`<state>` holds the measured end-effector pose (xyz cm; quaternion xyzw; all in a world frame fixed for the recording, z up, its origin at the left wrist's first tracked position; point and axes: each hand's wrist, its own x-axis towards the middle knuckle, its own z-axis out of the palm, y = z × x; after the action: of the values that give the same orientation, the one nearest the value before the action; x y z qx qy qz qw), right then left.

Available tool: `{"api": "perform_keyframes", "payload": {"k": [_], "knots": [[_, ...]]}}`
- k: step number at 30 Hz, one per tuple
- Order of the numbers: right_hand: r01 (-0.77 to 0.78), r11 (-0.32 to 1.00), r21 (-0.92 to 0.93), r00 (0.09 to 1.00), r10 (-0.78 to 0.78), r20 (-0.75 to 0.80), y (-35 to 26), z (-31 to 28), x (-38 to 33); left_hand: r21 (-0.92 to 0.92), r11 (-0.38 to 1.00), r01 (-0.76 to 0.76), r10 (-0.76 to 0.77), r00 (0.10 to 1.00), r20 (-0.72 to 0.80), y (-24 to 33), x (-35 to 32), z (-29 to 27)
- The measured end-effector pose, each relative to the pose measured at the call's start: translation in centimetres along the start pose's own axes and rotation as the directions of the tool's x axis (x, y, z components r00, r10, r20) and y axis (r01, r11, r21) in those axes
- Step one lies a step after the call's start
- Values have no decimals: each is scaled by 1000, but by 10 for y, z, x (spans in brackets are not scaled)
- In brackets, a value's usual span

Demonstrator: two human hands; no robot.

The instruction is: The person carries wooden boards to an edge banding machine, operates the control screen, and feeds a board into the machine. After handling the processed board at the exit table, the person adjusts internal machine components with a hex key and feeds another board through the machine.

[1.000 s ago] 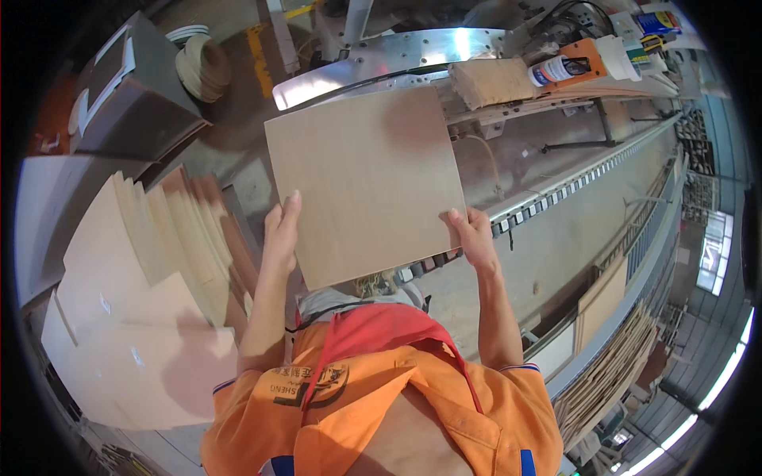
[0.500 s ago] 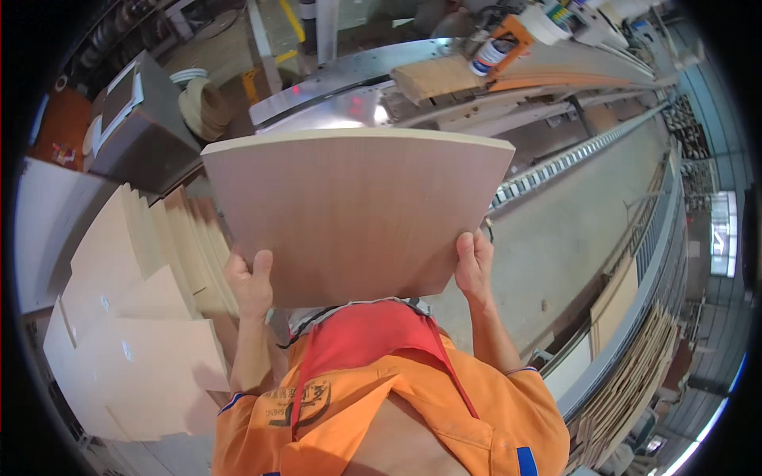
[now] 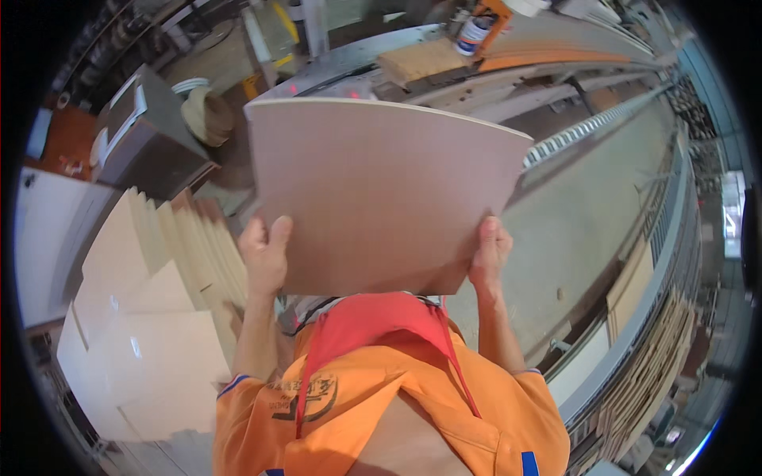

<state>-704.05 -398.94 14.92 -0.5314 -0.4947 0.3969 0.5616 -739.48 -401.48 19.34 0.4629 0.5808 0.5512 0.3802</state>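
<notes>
Both hands are busy with one panel right now: left hand (image 3: 266, 250) on its left edge, right hand (image 3: 490, 247) on its right edge, so they're spread about as wide as the piece itself. Thumbs lie over the face I can see, and the rest of the fingers mostly go out of sight behind the edges, so I can't tell exactly how they sit back there.

As for the panel (image 3: 381, 198), it's a flat pinkish-brown board, held up in front of the body right in the middle of the scene. It's tilted, with the far edge raised and a pale strip of its thickness showing along there. Its near edge is just by the red apron (image 3: 379, 327), worn over an orange shirt (image 3: 373, 397); can't say if the two touch.

Over on the left, near side, there's a big stack of pale boards (image 3: 159, 341), a bit staggered, close to the left forearm. Behind that, far left, sits a grey box (image 3: 155, 139) with a round tan roll (image 3: 208, 117) just to its right.

Far side past the panel: a tan block (image 3: 421, 62) with a white-and-blue bottle (image 3: 474, 36) next to it. A ridged metal strip (image 3: 591, 127) runs off to the far right, and a pile of thin brown sheets (image 3: 647, 381) leans at the near right.
</notes>
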Motion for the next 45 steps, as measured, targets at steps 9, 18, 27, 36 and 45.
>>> {"api": "perform_keyframes", "payload": {"k": [9,18,27,36,45], "knots": [[-314,896,314,948,315,49,27,-2,4,-89,992,-92,109,969,223,23,20,20],[-476,838,266,875,483,42,23,15,1,-168,889,426,-349,867,355,1,23,-11],[-575,796,186,808,589,-25,20,38,2,-490,777,395,-259,910,323,-38,4,-36],[-562,802,203,804,588,-92,24,79,1,-635,676,373,-335,924,187,-77,19,-57],[-483,843,236,804,534,-263,38,125,12,-707,630,321,-401,914,59,-81,59,-48]]}}
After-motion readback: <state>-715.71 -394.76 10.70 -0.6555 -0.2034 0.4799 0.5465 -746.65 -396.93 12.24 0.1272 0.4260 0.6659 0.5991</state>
